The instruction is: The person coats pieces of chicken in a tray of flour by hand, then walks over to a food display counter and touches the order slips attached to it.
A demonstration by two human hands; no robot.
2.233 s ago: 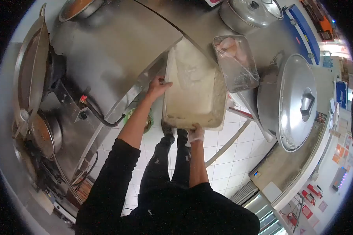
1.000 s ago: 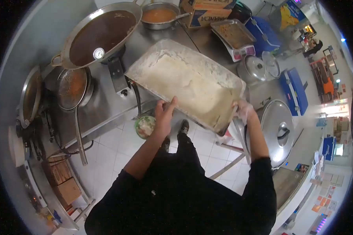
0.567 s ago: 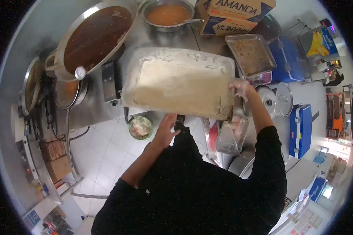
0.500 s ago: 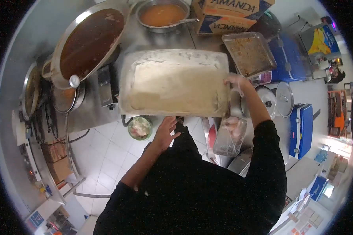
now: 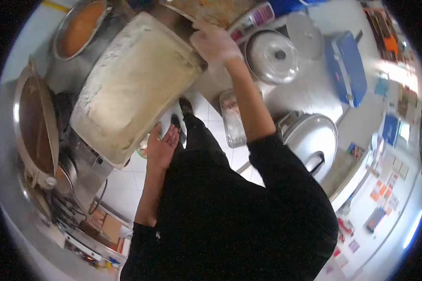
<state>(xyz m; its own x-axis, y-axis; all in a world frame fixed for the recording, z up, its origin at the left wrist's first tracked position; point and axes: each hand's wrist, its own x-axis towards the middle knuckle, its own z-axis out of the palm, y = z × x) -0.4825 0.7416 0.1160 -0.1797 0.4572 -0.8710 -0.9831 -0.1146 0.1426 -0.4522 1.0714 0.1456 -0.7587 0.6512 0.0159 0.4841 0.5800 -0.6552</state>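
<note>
A large rectangular tub (image 5: 131, 89) with pale flour-like powder in it stands tilted across the left half of the view. My left hand (image 5: 161, 151) is just below the tub's near edge, palm up, fingers stretched and apart, holding nothing. Beyond the tub's right corner is my right hand (image 5: 216, 46), whitish as if gloved and smeared by motion. Whether its fingers touch the rim or grip anything does not show.
A pot of dark liquid (image 5: 37, 124) and a bowl of orange liquid (image 5: 83, 29) stand left. To the right are a lidded pot (image 5: 272, 56), a larger lidded pot (image 5: 312, 143), a blue cooler (image 5: 344, 70) and a clear wrapped tray (image 5: 233, 119). White floor tiles show below.
The view has turned right, so the tub appears farther left and slanted. My right hand has moved up relative to the tub's corner. My left hand stays open near its lower edge.
</note>
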